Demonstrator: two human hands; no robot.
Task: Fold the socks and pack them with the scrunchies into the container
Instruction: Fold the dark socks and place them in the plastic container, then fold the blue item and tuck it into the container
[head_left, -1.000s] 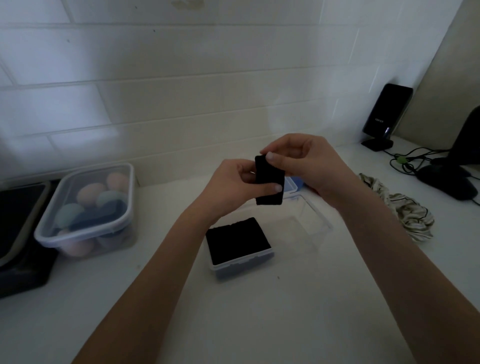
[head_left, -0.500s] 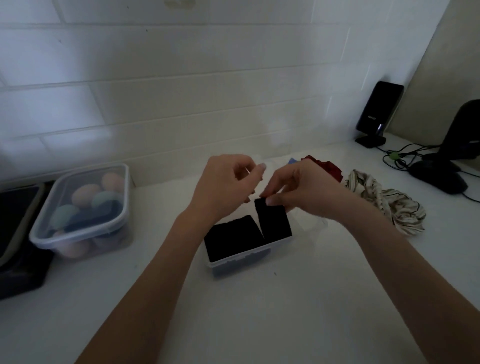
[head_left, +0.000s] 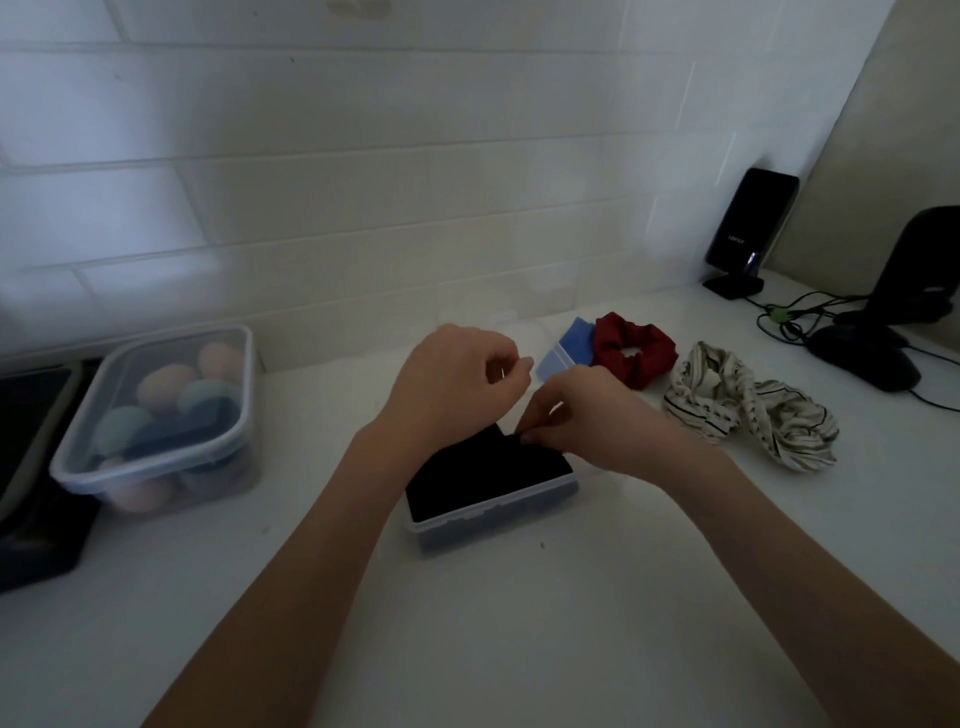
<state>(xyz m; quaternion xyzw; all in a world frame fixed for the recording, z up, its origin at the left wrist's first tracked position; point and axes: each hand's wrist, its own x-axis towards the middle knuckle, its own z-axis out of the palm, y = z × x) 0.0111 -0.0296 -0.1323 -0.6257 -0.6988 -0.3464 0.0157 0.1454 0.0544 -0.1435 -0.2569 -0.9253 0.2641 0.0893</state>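
Socks (head_left: 483, 470): black, folded flat, lying side by side inside the container; they fill its near end up to the rim.
Container (head_left: 496, 517): small, clear plastic with a bluish base, on the white counter (head_left: 519, 623); it is the landmark for the places below.
Right hand (head_left: 587, 421): over the container's far right corner, fingertips curled down and pinching the far edge of the right-hand sock.
Left hand (head_left: 457, 384): just above the container's far left side, fingers loosely curled, holding nothing that can be seen.
Red scrunchie (head_left: 634, 348): behind the container, to the right, on the counter.
Striped scrunchie (head_left: 753, 405): cream with dark stripes, right of the container, beyond the right hand.
Blue lid (head_left: 566, 351): behind the container, touching the red scrunchie.
Change: a second ago both hands held the folded sock up in the air; now it lies in the container beside the first one, and the left hand has let go.
Writing: the black speaker (head_left: 748, 228) far behind and to the right bears pale lettering, too small to read.
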